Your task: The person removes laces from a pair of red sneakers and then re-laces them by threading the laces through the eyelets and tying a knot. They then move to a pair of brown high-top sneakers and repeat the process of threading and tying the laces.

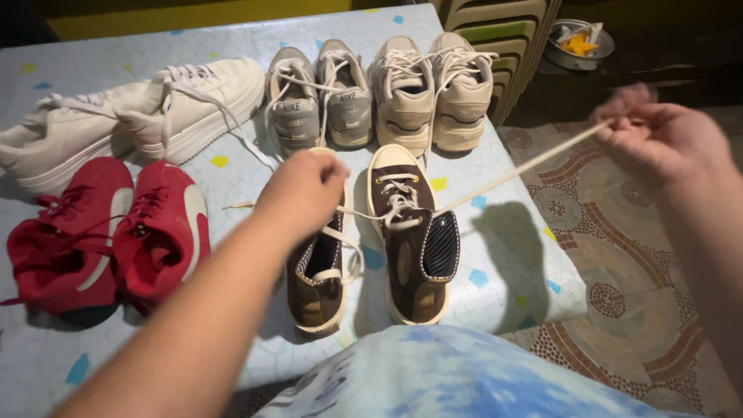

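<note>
The right hand (658,139) pinches the end of a cream shoelace (526,164) in its closed grip, and the lace runs taut from there down to the eyelets of the right brown high-top shoe (414,240). The left hand (302,193) is curled over the left brown shoe (321,275) — its grip seems pressed together on another lace, though blur hides the fingertips. Both shoes stand on the counter (503,271), just below the left grip. Beyond it stand grey sneakers (321,101) and beige sneakers (433,89); to its left are red sneakers (108,232) and white sneakers (131,116).
</note>
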